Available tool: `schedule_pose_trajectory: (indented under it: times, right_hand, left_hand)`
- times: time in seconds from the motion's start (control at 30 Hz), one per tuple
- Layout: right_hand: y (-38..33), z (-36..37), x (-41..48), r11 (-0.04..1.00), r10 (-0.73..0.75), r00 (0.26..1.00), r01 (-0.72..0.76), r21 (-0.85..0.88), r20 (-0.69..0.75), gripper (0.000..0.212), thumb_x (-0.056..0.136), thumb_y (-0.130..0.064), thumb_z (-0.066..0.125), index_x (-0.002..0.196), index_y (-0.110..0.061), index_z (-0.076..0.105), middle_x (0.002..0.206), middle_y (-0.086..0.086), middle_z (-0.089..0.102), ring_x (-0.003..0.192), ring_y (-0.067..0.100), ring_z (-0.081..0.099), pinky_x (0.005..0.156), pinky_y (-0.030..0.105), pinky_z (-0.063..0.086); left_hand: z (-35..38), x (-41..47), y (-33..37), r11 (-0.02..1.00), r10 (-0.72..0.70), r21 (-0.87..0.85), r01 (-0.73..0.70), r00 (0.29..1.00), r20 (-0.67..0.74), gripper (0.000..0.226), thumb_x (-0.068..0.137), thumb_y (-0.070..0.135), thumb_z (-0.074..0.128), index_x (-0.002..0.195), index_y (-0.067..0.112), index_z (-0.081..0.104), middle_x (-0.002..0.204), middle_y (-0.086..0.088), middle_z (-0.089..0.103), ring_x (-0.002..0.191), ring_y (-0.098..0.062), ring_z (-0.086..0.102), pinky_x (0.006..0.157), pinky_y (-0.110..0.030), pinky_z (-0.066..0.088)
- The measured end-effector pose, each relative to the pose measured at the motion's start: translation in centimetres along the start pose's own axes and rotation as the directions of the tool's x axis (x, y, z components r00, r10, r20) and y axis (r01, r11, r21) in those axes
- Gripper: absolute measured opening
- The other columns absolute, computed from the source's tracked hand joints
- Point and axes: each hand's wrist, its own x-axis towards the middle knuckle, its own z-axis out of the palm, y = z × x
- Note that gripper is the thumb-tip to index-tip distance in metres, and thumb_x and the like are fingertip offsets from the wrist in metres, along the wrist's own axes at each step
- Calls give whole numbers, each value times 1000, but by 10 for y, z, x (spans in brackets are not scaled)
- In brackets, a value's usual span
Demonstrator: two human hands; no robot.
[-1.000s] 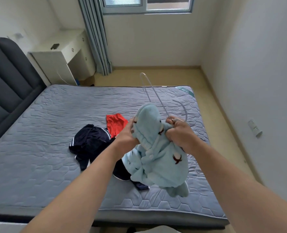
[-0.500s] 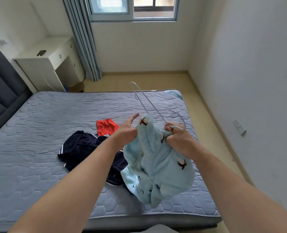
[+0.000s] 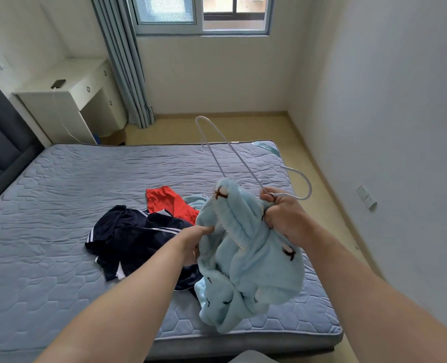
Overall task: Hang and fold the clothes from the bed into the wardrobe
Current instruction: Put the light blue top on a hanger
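Drops left grip (image 3: 193, 239) lower down the fleece (image 3: 251, 268) than a moment ago, pinching its side; clamps right grip (image 3: 282, 216) round hanger (image 3: 225, 153) neck and collar. Holds fleece over bed (image 3: 60, 205), seemingly half-threaded, not hung. Leaves navy clothes (image 3: 128, 231) and red garment (image 3: 170, 200) lying there; shows no wardrobe.
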Motion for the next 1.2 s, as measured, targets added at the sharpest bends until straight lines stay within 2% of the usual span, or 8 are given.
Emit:
schedule_pose_trajectory:
  times: [0.17, 0.27, 0.37, 0.63, 0.83, 0.97, 1.1, 1.2]
  right_hand:
    - [1, -6, -5, 998, 47, 995, -43, 51, -87, 29, 46, 6, 38, 60, -20, 35, 64, -6, 34, 63, 13, 30, 48, 23, 22]
    - [6, -10, -6, 994, 108, 977, -100, 50, -184, 20, 58, 15, 37, 67, -3, 39, 68, 3, 37, 69, 20, 32, 56, 30, 24]
    - [11, -12, -2, 985, 169, 947, -169, 24, -274, 27, 66, 16, 38, 67, -11, 44, 65, 3, 40, 67, 19, 36, 56, 30, 27]
    - [30, -8, 0, 911, 337, 883, -393, -121, -328, 27, 60, -8, 63, 63, -17, 38, 63, 2, 40, 65, 21, 36, 62, 34, 29]
    - [37, -3, 13, 769, 317, 891, -441, -462, -324, 25, 99, -22, 48, 89, -5, 62, 82, 12, 62, 84, 34, 58, 67, 33, 41]
    - [28, 2, 25, 859, 277, 871, -414, -301, -406, 56, 107, -44, 32, 103, 0, 66, 100, 20, 67, 96, 39, 64, 87, 47, 53]
    - [12, 5, 37, 928, 248, 789, -360, -96, -562, 59, 102, -61, 33, 73, -13, 54, 75, 5, 61, 71, 25, 56, 65, 34, 41]
    - [-4, 6, 49, 908, 412, 741, -285, 308, -530, 58, 95, -70, 40, 70, -18, 50, 66, 1, 53, 59, 21, 46, 56, 32, 35]
  left_hand:
    - [-7, -7, 12, 999, 39, -34, -39, 999, -1, 35, 104, 23, 50, 127, 2, 66, 119, -18, 72, 113, -33, 67, 101, -48, 53]
    - [-11, -25, 35, 991, 117, -63, -115, 993, 27, 45, 106, 33, 47, 128, -2, 64, 117, -24, 70, 105, -37, 68, 97, -50, 54]
    - [-15, -57, 67, 975, 195, -133, -180, 974, 116, 51, 97, 44, 62, 116, -3, 70, 99, -24, 72, 81, -34, 70, 77, -44, 59]
    - [-10, -131, 129, 906, 400, -240, -349, 892, 212, 39, 80, 18, 61, 111, -3, 70, 101, -21, 64, 93, -35, 62, 93, -46, 52]
    - [0, -150, 140, 900, 430, -192, -391, 867, 252, 25, 77, 7, 57, 100, 0, 65, 87, -17, 64, 78, -31, 63, 78, -39, 56]
    - [11, -148, 139, 888, 457, -90, -451, 888, 58, 15, 82, -4, 58, 96, 0, 63, 84, -17, 60, 70, -31, 63, 71, -41, 57]
    - [16, -134, 131, 920, 388, -30, -391, 919, -71, 23, 82, -4, 64, 105, -2, 66, 92, -20, 63, 83, -35, 64, 87, -55, 56]
    - [18, -128, 125, 949, 305, -57, -311, 948, -93, 21, 85, 2, 65, 107, -1, 64, 97, -21, 61, 88, -34, 62, 96, -59, 51]
